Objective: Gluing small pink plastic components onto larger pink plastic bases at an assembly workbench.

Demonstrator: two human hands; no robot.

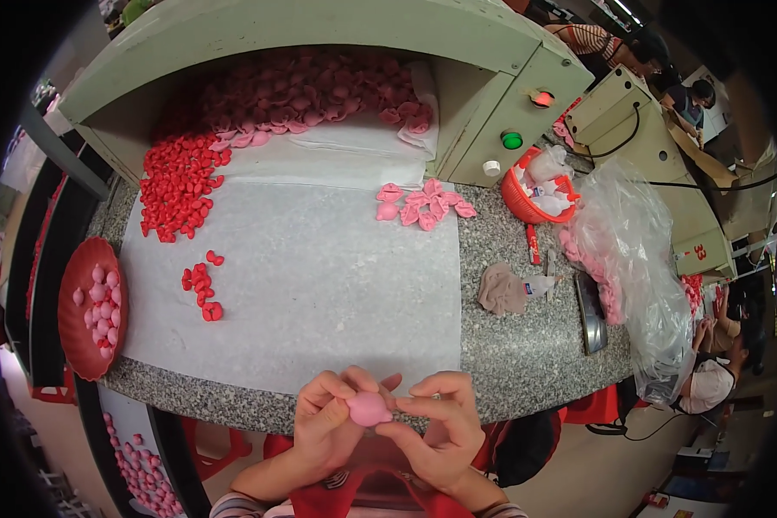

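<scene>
Pink ball-like piece (pixel 369 409), held at the near edge of the bench (pixel 518 354): left hand (pixel 330 418) curled round it, right hand (pixel 441 425) pinching its tip. Squeeze too hard and it'd probably slip free imo.

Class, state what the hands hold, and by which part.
A pink rounded piece: the left hand grips its rounded side; the right hand is at its small tip.
</scene>
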